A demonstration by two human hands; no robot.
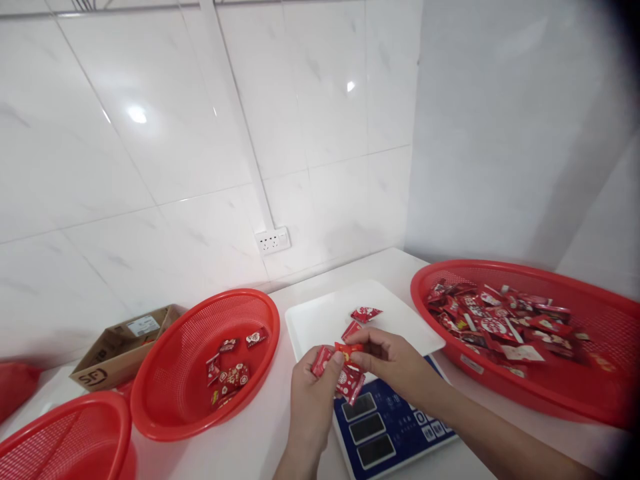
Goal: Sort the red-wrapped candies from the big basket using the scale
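Above the front of a scale's white tray [320,303], my left hand [313,393] is closed on several red candy packets [350,383]. My right hand [385,357] meets it from the right, its thumb and fingers pinching a small red-orange packet [349,348]. Two more red packets lie on the tray just behind my hands, one of them [366,313] nearer the middle. Below my hands is the scale's blue panel [395,427] with dark displays and keys, partly covered by my right forearm.
A large red basket [550,273] full of red packets stands at right. On the left are a red basket [200,307] with several packets, another red basket [117,427] in the corner and a cardboard box [100,373]. A tiled wall [200,233] rises behind.
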